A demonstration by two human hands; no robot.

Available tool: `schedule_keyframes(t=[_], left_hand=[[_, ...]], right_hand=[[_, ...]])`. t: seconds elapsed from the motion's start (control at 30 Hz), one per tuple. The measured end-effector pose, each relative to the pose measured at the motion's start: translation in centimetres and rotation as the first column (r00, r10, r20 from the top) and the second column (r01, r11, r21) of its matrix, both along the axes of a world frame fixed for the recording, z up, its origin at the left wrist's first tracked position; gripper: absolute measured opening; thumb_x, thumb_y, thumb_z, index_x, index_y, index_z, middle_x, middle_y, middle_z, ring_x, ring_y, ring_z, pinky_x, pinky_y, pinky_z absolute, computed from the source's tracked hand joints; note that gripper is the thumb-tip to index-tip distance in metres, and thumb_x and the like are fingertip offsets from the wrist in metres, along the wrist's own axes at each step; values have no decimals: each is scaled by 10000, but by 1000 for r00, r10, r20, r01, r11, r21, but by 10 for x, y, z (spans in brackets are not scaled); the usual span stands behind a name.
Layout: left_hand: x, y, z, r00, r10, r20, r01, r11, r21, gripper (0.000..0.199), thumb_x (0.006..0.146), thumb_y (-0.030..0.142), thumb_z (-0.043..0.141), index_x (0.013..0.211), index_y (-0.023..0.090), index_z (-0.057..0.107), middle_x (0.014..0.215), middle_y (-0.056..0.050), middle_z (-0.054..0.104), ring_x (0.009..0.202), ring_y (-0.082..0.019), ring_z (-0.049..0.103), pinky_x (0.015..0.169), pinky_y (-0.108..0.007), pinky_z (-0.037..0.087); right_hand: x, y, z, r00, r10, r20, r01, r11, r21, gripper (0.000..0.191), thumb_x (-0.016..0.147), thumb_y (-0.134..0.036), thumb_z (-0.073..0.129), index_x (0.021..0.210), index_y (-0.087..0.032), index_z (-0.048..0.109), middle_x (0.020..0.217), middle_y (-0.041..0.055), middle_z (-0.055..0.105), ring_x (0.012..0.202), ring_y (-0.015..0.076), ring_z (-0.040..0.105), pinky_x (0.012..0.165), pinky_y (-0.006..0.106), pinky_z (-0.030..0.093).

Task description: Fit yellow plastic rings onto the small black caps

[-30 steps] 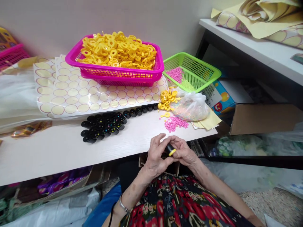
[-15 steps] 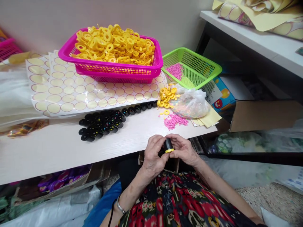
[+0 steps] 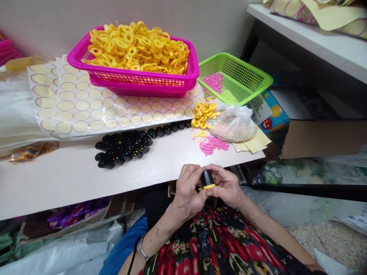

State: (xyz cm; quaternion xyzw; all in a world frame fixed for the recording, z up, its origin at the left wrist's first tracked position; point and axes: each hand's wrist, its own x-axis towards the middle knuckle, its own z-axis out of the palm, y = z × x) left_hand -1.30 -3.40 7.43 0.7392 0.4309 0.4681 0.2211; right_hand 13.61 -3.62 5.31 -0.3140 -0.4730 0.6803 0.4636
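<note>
Between my two hands is a small black cylinder [image 3: 207, 177] with a yellow ring round its lower end. My left hand [image 3: 187, 191] closes on it from the left, thumb near the yellow ring. From the other side my right hand [image 3: 228, 186] grips it, thumb by its lower end. A bit of yellow shows beside the left fingers, partly hidden. Beyond the hands, at the table edge, lie pink bits [image 3: 212, 145] in a loose pile and several yellow ring-shaped pieces [image 3: 203, 114]. Farther left on the table stand many black cylinders [image 3: 123, 149], with coloured bits in their tops.
A pink basket [image 3: 143, 80] heaped with yellow ring pieces rests on sheets of oval stickers [image 3: 97, 110]. Behind the table's right end is a green basket [image 3: 252, 82] with pink bits. A clear plastic bag [image 3: 235, 124] lies before it. An open cardboard box [image 3: 321, 137] stands right.
The view has shifted slightly. Both hands still hold the black cylinder, with the fingers a little rearranged, and some yellow now shows by my left fingers.
</note>
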Motion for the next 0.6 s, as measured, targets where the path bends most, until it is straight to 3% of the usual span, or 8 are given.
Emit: schedule_keyframes(t=[0.17, 0.4, 0.6], left_hand=[[0, 5, -5, 999, 49, -10, -49, 997, -66, 324, 708, 390, 633, 916, 142, 616, 771, -68, 588, 741, -185, 512, 639, -310, 454], [-4, 4, -8, 999, 40, -2, -40, 996, -82, 342, 685, 235, 635, 1019, 171, 594, 887, -72, 593, 836, -190, 525, 708, -317, 465], [-8, 2, -1, 1000, -7, 5, 8, 932, -363, 316, 599, 214, 706, 903, 168, 637, 770, -24, 582, 706, -144, 529, 616, -255, 455]], right_hand=[[-5, 4, -3, 1000, -30, 8, 30, 997, -70, 443, 643, -241, 725, 1041, -187, 539, 762, 14, 618, 685, 162, 623, 628, 292, 504], [-6, 7, 0, 999, -9, 53, 16, 993, -119, 454, 645, -233, 720, 1056, -195, 530, 837, 29, 616, 763, 169, 616, 688, 314, 496], [-7, 5, 7, 997, 26, 73, -13, 983, -181, 412, 637, -224, 715, 1015, -201, 552, 853, 16, 612, 791, 150, 588, 669, 264, 483]])
